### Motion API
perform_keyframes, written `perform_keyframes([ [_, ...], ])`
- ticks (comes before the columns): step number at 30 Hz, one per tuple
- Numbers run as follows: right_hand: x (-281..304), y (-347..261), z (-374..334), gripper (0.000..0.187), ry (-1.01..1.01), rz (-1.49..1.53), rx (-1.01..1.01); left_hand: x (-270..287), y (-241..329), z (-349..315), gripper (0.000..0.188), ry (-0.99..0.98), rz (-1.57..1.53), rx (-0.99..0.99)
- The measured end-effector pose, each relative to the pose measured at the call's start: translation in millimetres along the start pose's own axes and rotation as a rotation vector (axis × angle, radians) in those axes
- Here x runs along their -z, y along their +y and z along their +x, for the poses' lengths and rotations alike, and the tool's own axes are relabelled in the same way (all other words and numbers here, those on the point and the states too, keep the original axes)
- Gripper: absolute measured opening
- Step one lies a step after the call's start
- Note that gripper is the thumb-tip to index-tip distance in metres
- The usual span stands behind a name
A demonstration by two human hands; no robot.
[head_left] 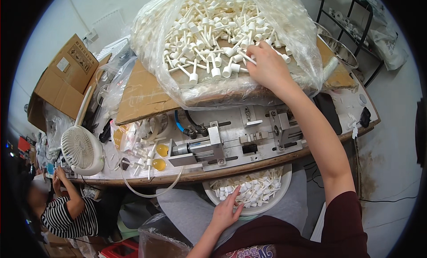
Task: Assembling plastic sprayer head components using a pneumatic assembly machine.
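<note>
A big clear plastic bag [291, 28] lies spread at the far side of the bench, full of small white plastic parts [209, 24], each a thin stem with a cup-shaped end. My right hand [267, 66] reaches into its near right side, fingers closed around the stem of a white plastic part [247, 57]. On my lap, below the bench edge, rests a white bowl [288, 180] heaped with similar white parts. My left hand [226, 213] lies at the bowl's near left edge, its fingers stretched and apart. Between bag and bowl sits a metal clamping fixture [195, 150] with a cylinder.
The bag rests on cardboard [147, 95]. A white fan [82, 151], yellow round pieces [159, 164] and a looping clear hose [153, 195] are left of the fixture. A dark flat object [328, 113] lies right. Another person [71, 209] sits at far left.
</note>
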State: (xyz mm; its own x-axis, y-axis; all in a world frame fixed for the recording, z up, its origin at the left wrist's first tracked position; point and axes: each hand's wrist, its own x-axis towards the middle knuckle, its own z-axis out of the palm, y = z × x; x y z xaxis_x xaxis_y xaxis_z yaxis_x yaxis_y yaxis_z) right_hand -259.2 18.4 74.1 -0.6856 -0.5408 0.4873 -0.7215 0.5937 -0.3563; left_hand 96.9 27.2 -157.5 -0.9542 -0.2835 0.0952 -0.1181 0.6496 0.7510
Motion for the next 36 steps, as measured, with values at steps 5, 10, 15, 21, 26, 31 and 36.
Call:
perform_keyframes([
  [5,11.0,14.8,-9.3,0.018,0.117,0.183,0.094,0.5,4.8,-1.4,0.07,-0.026,-0.019,-0.016],
  [10,23.5,32.9,-14.1,0.02,0.239,0.348,0.146,11.8,45.8,0.7,0.071,-0.011,-0.171,-0.116],
  [15,43.8,23.2,-28.9,0.016,0.202,0.828,-0.157,44.6,92.2,31.4,0.055,0.162,-0.213,-0.335],
  [21,49.4,-14.6,-118.2,0.011,0.077,1.153,-0.253,88.3,126.8,102.8,0.04,0.588,-0.081,-0.491],
  [26,28.0,-26.5,-199.1,0.009,-0.004,0.941,-0.011,98.3,132.6,127.8,0.041,0.523,-0.065,-0.421],
  [31,23.5,-22.0,-220.9,0.015,0.056,1.261,-0.296,89.7,127.4,118.0,0.039,0.421,-0.095,-0.358],
  [36,29.5,0.0,-221.1,0.025,0.052,1.288,-0.462,81.5,112.9,122.2,0.038,0.45,0.036,-0.312],
])
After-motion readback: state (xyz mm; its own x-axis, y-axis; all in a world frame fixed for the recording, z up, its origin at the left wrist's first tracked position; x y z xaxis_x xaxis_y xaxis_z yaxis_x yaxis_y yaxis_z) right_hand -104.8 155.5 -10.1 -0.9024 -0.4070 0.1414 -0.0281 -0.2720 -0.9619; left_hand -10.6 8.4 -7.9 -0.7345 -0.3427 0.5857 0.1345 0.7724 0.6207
